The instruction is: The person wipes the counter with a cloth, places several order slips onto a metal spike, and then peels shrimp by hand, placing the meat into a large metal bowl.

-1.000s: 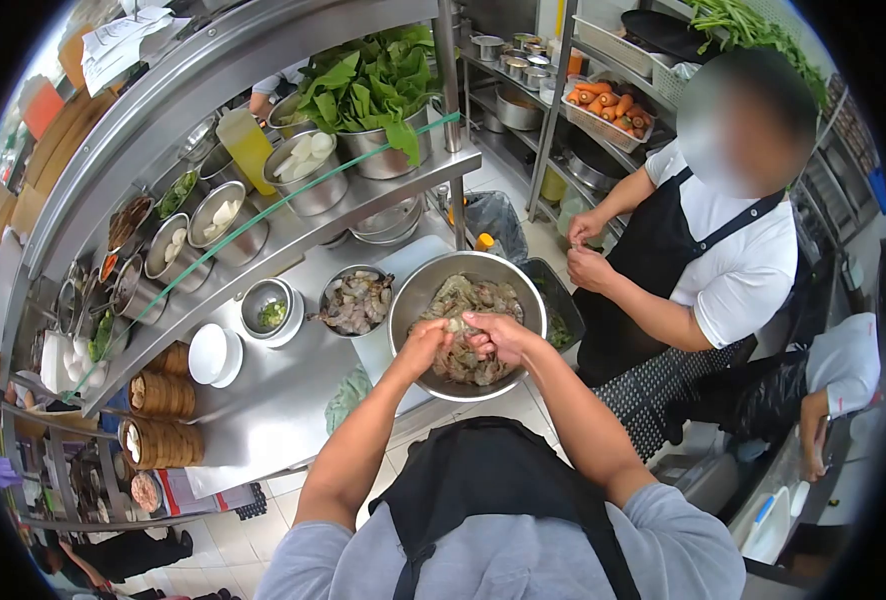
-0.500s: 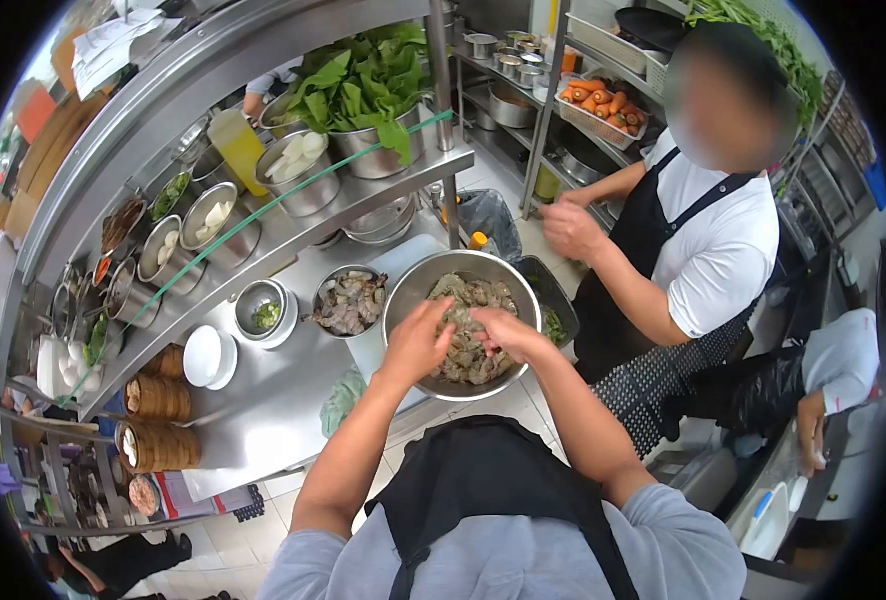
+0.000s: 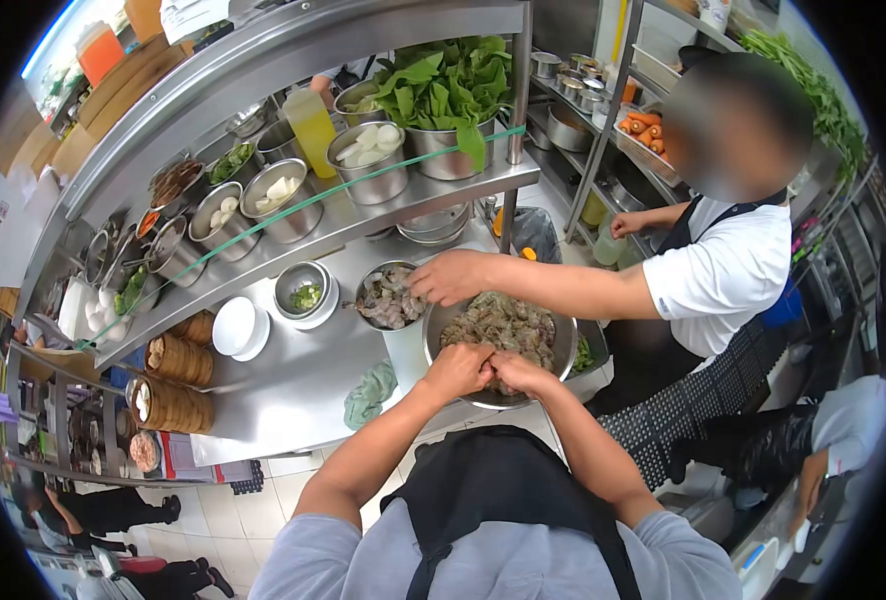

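Over the near side of a large steel bowl (image 3: pixel 569 345), my left hand (image 3: pixel 460 370) and my right hand (image 3: pixel 521 373) meet, fingers curled and pressed together. Whatever they pinch is hidden by the fingers. Raw grey shrimp (image 3: pixel 508 330) fill much of the bowl. Just left of it is a smaller steel bowl of shrimp (image 3: pixel 388 298). A co-worker's hand (image 3: pixel 448 277) reaches across the big bowl and touches the shrimp in the small one.
A co-worker (image 3: pixel 713 260) stands to the right, arm stretched over the bowls. On the steel counter (image 3: pixel 293 400) are white bowls (image 3: pixel 241 330), bamboo steamers (image 3: pixel 178 360) and a crumpled green plastic bag (image 3: pixel 370 395). Above runs a shelf of ingredient pots (image 3: pixel 366 165).
My hands have drawn back from the middle of the bowl to its near side and closed together. The co-worker's arm has come in over the bowls. The view has shifted.
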A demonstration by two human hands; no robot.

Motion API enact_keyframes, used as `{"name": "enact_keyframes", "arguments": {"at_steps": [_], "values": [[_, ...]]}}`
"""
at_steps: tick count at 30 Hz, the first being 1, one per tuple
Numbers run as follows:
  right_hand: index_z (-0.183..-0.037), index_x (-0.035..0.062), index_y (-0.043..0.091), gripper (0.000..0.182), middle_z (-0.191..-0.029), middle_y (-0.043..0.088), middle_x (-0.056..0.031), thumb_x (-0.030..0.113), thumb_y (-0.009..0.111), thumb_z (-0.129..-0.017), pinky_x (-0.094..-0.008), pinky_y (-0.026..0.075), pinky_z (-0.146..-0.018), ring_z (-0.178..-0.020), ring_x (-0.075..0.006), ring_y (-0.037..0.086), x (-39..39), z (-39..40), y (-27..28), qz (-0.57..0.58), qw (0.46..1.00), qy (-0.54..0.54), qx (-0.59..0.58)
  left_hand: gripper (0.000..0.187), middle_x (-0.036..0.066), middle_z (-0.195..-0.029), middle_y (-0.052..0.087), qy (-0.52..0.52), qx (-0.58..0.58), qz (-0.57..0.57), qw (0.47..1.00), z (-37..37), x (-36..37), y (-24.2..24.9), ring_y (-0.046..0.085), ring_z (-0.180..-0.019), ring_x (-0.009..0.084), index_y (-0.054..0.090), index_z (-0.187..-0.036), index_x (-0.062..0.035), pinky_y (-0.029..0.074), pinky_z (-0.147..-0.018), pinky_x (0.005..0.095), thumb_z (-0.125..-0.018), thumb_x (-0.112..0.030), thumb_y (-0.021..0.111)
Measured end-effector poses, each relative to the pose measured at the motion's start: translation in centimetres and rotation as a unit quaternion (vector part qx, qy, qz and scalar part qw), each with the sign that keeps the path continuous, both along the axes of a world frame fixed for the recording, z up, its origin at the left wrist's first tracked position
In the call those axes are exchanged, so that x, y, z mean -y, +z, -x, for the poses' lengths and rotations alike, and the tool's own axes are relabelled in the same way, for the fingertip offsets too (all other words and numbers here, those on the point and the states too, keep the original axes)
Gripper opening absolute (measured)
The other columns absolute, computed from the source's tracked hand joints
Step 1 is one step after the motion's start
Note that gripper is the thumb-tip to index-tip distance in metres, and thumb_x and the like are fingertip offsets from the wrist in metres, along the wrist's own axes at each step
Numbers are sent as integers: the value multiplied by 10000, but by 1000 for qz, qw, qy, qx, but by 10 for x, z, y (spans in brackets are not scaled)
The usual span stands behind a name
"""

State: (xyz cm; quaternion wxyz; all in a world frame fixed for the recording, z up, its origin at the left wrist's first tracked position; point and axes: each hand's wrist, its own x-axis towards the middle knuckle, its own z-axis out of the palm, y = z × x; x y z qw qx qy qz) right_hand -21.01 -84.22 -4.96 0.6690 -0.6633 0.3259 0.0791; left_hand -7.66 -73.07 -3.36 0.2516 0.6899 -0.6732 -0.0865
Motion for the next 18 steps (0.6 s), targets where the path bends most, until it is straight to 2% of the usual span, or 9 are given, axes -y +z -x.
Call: {"name": "enact_keyframes", "arguments": {"at_steps": [3, 5, 6, 8, 9, 11, 14, 17, 18], "values": [[-937, 53, 574, 284, -739, 499, -41, 276, 404, -986, -320, 355, -454, -539, -142, 440, -3, 0, 1, -14, 1000, -7, -3, 199, 193, -771, 678, 12, 1, -9, 1000, -3, 0, -6, 679, -779, 375, 669, -904, -29, 551, -719, 481, -779, -176, 620], [-1056, -3, 619, 376, -838, 626, -111, 248, 351, -978, -380, 453, -556, -657, -200, 570, -5, -1, -1, 49, 998, 21, -24, 316, 202, -849, 696, -5, -23, 1, 1000, -11, 1, -12, 672, -787, 393, 689, -1054, -44, 554, -725, 477, -766, -146, 609], [-1056, -3, 619, 376, -838, 626, -111, 248, 351, -978, -380, 453, -556, -657, -200, 570, -7, -1, 0, 50, 998, 20, -24, 316, 202, -849, 696, -6, -22, 2, 1000, -11, 1, -13, 672, -787, 393, 689, -1054, -44, 554, -725, 477, -766, -146, 609], [-1088, -38, 623, 403, -977, 677, -177, 242, 358, -971, -397, 488, -777, -893, -262, 629, -12, -1, 1, 93, 995, -23, 23, 297, 202, -870, 701, 4, -72, 33, 997, -9, 0, -12, 676, -802, 390, 700, -1035, -39, 555, -730, 474, -772, -140, 607], [-1088, -38, 623, 403, -977, 677, -177, 242, 358, -971, -397, 488, -777, -893, -262, 629, -11, 0, 0, 93, 995, -24, 23, 297, 202, -870, 701, 2, -72, 33, 997, -7, 0, -10, 676, -802, 390, 700, -1035, -39, 555, -730, 474, -772, -140, 607], [-976, 26, 620, 325, -737, 538, -49, 268, 402, -965, -339, 357, -479, -581, -149, 472, -9, -2, -6, 90, 995, -29, 43, 271, 202, -881, 703, 10, -49, 38, 998, -2, -2, -4, 678, -817, 388, 705, -1013, -45, 553, -749, 478, -779, -138, 605], [-917, 38, 624, 325, -694, 518, -35, 269, 400, -955, -344, 356, -502, -586, -146, 453, 1, -7, -45, 131, 983, -15, 125, 291, 206, -901, 704, 13, -64, 1, 998, -1, 0, 10, 679, -811, 389, 719, -1035, -56, 556, -760, 471, -774, -140, 621], [-876, 37, 615, 324, -715, 529, -41, 271, 403, -949, -349, 371, -551, -636, -155, 466, -3, -2, -3, 78, 995, -25, 54, 320, 198, -923, 709, 1, -104, 9, 995, -8, 4, 5, 681, -807, 388, 728, -1063, -69, 560, -763, 465, -765, -136, 634], [-890, 21, 603, 322, -747, 543, -51, 269, 407, -949, -359, 389, -613, -685, -169, 485, 0, -2, -6, 89, 994, -11, 62, 337, 198, -889, 703, -12, -103, 39, 994, -12, 6, -1, 682, -745, 366, 736, -1097, -90, 558, -713, 429, -777, -134, 640]]}}
